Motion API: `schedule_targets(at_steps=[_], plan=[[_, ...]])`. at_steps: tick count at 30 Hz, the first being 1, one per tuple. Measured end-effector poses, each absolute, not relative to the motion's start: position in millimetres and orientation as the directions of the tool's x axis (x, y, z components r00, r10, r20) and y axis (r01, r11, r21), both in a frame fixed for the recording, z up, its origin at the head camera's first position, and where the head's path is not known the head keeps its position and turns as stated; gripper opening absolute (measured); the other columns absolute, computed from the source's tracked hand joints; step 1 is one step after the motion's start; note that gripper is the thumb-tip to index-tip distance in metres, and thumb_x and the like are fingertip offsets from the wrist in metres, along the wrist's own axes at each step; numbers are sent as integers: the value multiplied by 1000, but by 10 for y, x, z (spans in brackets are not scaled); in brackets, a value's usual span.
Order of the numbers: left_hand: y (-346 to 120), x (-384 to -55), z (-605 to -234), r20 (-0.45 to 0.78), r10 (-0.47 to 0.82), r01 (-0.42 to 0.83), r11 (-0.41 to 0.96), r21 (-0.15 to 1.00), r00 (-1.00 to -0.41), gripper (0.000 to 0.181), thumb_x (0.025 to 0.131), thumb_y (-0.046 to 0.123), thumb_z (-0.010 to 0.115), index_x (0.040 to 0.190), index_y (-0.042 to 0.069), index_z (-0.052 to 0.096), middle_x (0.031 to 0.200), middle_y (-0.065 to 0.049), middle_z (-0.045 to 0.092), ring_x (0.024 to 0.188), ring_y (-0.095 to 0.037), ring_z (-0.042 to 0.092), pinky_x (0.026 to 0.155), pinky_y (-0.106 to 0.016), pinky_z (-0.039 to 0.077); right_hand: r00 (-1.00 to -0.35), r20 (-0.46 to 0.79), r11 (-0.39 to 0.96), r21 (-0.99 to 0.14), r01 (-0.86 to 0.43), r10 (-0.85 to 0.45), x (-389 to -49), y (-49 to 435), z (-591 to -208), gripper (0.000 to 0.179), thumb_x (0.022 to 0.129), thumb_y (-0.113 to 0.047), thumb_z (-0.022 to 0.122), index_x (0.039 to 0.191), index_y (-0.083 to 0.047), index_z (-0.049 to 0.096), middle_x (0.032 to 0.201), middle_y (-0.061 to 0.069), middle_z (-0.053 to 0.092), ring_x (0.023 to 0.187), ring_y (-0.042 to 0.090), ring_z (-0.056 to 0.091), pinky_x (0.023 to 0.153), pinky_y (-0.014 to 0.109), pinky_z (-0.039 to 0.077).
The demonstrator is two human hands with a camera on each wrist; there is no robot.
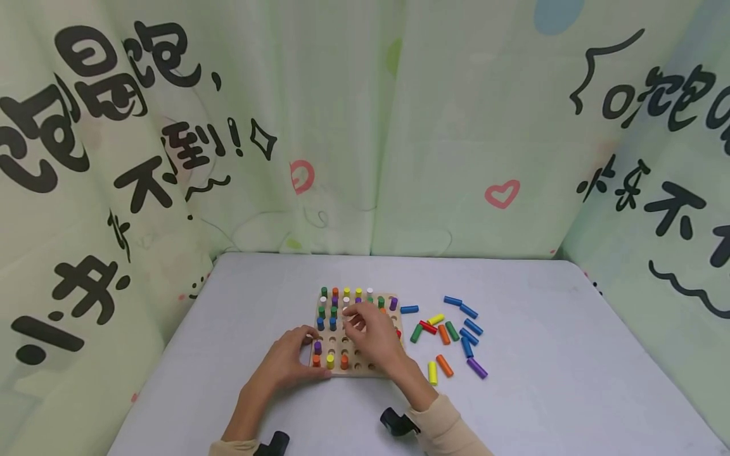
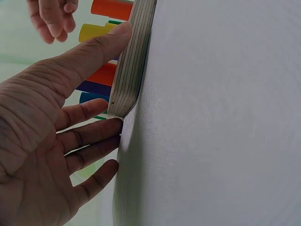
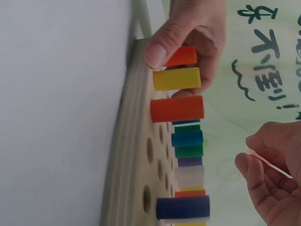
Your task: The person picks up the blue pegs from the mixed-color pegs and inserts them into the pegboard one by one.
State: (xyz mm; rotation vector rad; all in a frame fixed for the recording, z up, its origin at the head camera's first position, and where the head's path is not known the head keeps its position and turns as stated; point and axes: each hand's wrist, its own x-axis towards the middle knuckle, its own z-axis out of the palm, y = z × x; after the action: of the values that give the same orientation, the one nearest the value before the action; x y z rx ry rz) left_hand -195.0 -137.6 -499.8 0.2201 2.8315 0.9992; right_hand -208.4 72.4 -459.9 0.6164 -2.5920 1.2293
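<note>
A wooden pegboard (image 1: pixel 365 373) with rows of holes lies on the table, several coloured pegs upright in it. My left hand (image 1: pixel 288 360) holds its near left corner, thumb on the front edge and fingers along the left side. An orange peg (image 1: pixel 316 361), a yellow peg (image 1: pixel 330 361) and another orange peg (image 1: pixel 345 362) stand in the front row, with a purple peg (image 1: pixel 317 348) behind. Over the middle of the board hovers my right hand (image 1: pixel 373 335), fingers bent, thumb and index slightly apart in the right wrist view; no peg shows between them.
Right of the board lie loose pegs: several blue ones, including a blue peg (image 1: pixel 409 310), plus green, red, yellow, orange and a purple peg (image 1: pixel 476 368). A white cloth covers the table (image 1: pixel 542 329). Printed curtains (image 1: pixel 445 126) hang behind and at both sides.
</note>
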Motion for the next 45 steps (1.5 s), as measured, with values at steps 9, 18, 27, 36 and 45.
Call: schedule_targets(at_steps=[9, 18, 27, 36, 45], plan=[[-1382, -1955, -5009, -79, 180, 89, 765, 638, -980, 73, 64, 48, 96, 121, 17, 62, 121, -6, 67, 117, -29, 60, 104, -56, 48, -877, 436, 552, -688, -470, -204, -2117, 881, -4549, 16, 90, 0, 74, 106, -2, 71, 100, 11, 70, 84, 20, 67, 72, 28, 59], [-1385, -1959, -5037, -71, 181, 94, 763, 639, -981, 74, 64, 47, 96, 122, 17, 62, 121, -6, 67, 117, -29, 60, 105, -56, 47, -892, 432, 570, -702, -427, -135, -2159, 1005, -4514, 19, 90, -2, 75, 109, 0, 71, 103, 12, 71, 85, 22, 68, 73, 37, 61], [-1382, -1956, -5024, -67, 183, 98, 761, 641, -981, 73, 64, 46, 97, 120, 17, 62, 119, -6, 67, 115, -29, 60, 104, -56, 48, -920, 388, 578, -741, -342, -46, -2202, 1176, -4481, 19, 90, -5, 76, 108, -1, 72, 104, 12, 73, 83, 20, 67, 73, 26, 57], [-1373, -1962, -5011, -72, 175, 88, 758, 646, -982, 72, 64, 46, 97, 120, 17, 62, 120, -6, 67, 116, -29, 60, 105, -55, 48, -933, 360, 597, -752, -278, 19, -2250, 1341, -4479, 20, 92, -9, 75, 111, -2, 71, 105, 11, 73, 87, 23, 69, 80, 40, 61], [-1369, -1957, -5007, -67, 174, 92, 764, 638, -982, 71, 65, 46, 96, 120, 17, 62, 120, -7, 67, 115, -29, 60, 104, -56, 49, -943, 328, 613, -757, -226, 57, -2313, 1493, -4511, 24, 92, -10, 75, 114, 0, 70, 110, 14, 72, 89, 26, 69, 84, 44, 61]])
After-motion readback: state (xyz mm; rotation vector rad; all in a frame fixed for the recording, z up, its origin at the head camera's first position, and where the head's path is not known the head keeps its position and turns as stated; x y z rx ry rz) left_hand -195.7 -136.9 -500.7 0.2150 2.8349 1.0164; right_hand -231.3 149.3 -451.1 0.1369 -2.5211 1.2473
